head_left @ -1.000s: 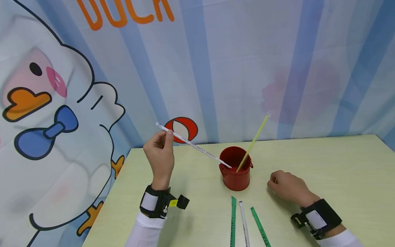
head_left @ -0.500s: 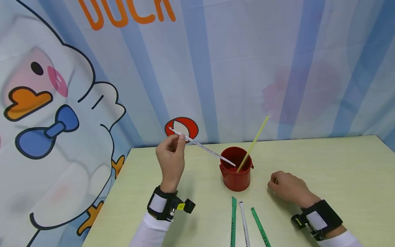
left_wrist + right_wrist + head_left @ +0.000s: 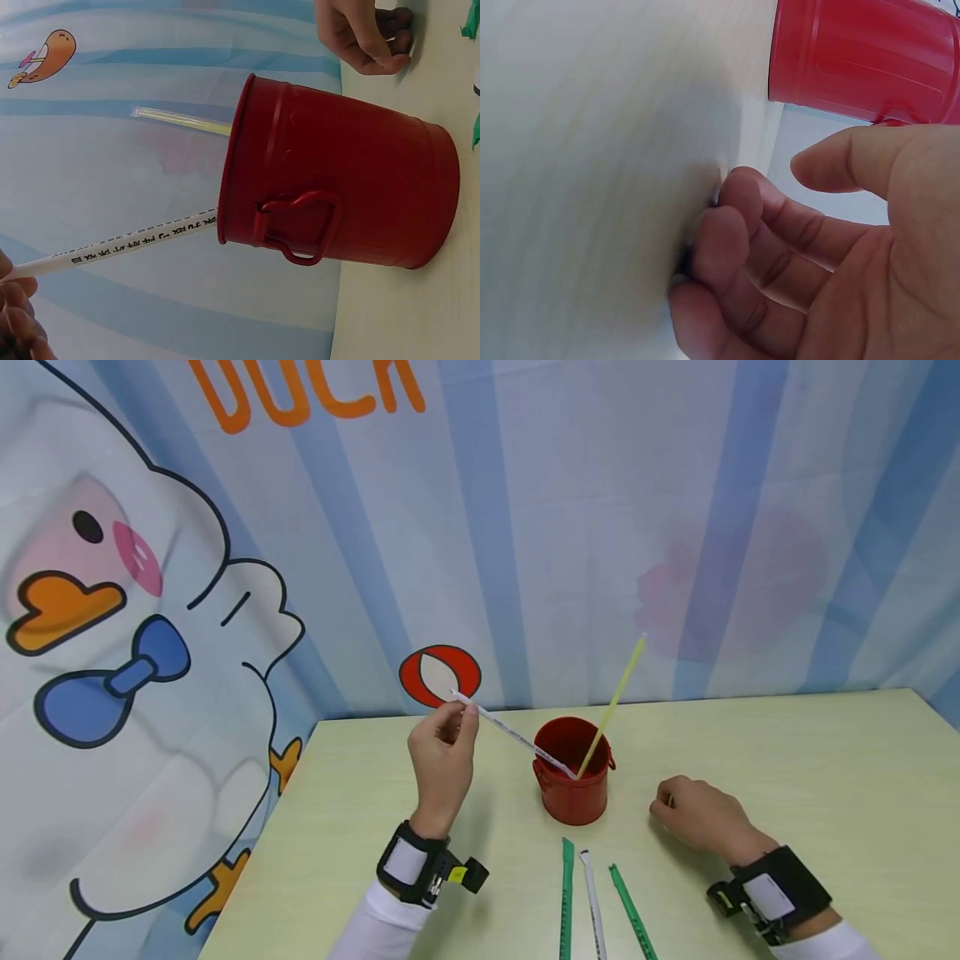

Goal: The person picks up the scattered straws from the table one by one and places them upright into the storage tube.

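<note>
My left hand (image 3: 444,760) pinches a white paper-wrapped straw (image 3: 513,735) near its upper end. The straw slants down to the right, its lower end inside a small red bucket (image 3: 574,800); in the left wrist view, black print runs along the straw (image 3: 127,244) up to the bucket's rim. A yellow straw (image 3: 617,693) in clear wrapping leans to the right in the same bucket. To the bucket's right, my right hand (image 3: 701,814) rests on the table with loosely curled fingers; the right wrist view shows nothing between its thumb and fingers.
In front of the bucket lie two green-wrapped straws, one left (image 3: 566,897) and one right (image 3: 632,910), with a white-wrapped straw (image 3: 593,902) between them. The pale wooden table (image 3: 840,777) ends at a blue striped curtain (image 3: 570,527) with a printed duck. A handle (image 3: 304,225) hangs on the bucket's side.
My left hand has moved right and slightly down toward the bucket, carrying the white straw, whose lower end has gone deeper inside. My right hand has stayed in place.
</note>
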Action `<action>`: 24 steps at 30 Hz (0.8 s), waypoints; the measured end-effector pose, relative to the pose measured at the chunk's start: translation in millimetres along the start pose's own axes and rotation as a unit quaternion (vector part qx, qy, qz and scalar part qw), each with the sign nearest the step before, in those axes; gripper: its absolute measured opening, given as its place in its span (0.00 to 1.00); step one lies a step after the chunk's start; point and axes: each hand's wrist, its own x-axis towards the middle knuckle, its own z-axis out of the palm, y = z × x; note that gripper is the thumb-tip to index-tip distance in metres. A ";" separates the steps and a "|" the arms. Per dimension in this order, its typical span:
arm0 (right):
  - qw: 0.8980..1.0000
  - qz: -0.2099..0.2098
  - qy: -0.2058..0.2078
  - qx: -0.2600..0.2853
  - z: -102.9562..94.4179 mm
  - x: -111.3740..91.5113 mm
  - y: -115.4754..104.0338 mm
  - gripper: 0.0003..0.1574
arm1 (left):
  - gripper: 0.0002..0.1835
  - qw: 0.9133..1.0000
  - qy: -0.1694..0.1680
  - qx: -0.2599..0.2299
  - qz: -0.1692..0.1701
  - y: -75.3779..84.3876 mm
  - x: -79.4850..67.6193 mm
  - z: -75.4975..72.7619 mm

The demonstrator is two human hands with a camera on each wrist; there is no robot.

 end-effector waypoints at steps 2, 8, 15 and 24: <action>1.000 0.000 0.000 0.001 0.4 -0.2 0.0 0.11 | 0.10 1.000 -0.005 0.002 -0.005 -11.3 -2.4 4.1; 1.000 0.000 0.003 -0.002 1.4 0.0 0.5 0.11 | 0.12 1.000 -0.026 0.007 -0.012 -33.2 -7.6 13.5; 1.000 -0.001 0.004 -0.001 1.3 -0.2 -0.2 0.11 | 0.15 0.999 -0.043 0.013 -0.013 -36.4 -11.1 16.7; 1.000 -0.004 0.007 -0.001 1.8 -0.2 0.2 0.11 | 0.15 0.996 -0.073 0.034 -0.030 -39.7 -17.5 21.9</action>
